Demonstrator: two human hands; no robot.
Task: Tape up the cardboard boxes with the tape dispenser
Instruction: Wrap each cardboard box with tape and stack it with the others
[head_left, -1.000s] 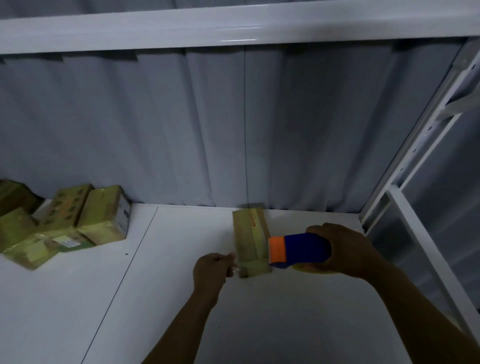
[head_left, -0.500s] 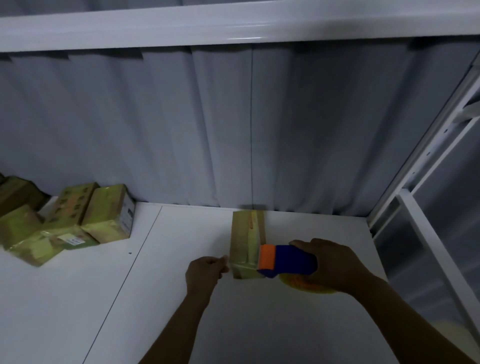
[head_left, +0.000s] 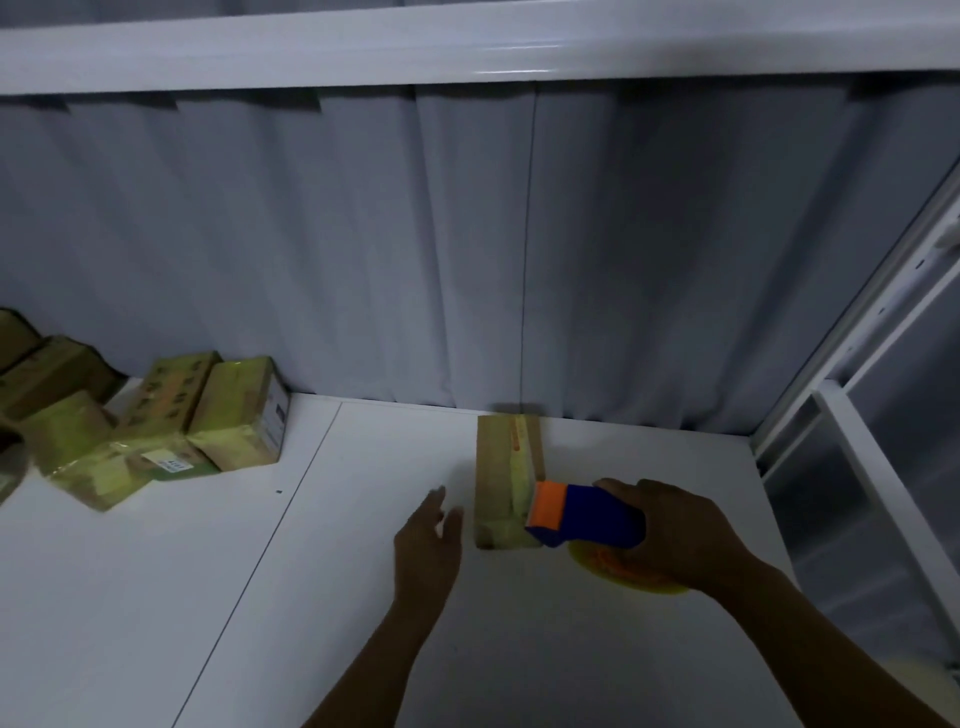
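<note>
Left fingers (head_left: 437, 506) straight and slightly spread, holding nothing; left hand (head_left: 423, 545) hovers just left of the small brown cardboard box (head_left: 498, 467), with a gap visible, not touching; right hand (head_left: 680, 535) is curled around the blue tape dispenser with orange front end (head_left: 576, 519), gripping it from above; the orange end sits over the box's near right corner, actual contact cannot be told; yellowish tape roll (head_left: 628, 582) shows under the right palm; box lies lengthwise on the white table (head_left: 234, 597), far end near the grey pleated curtain (head_left: 311, 234), tape strip along its top; pile of taped cardboard boxes (head_left: 171, 431) well apart at far left; white metal rack frame (head_left: 857, 431) on the right
</note>
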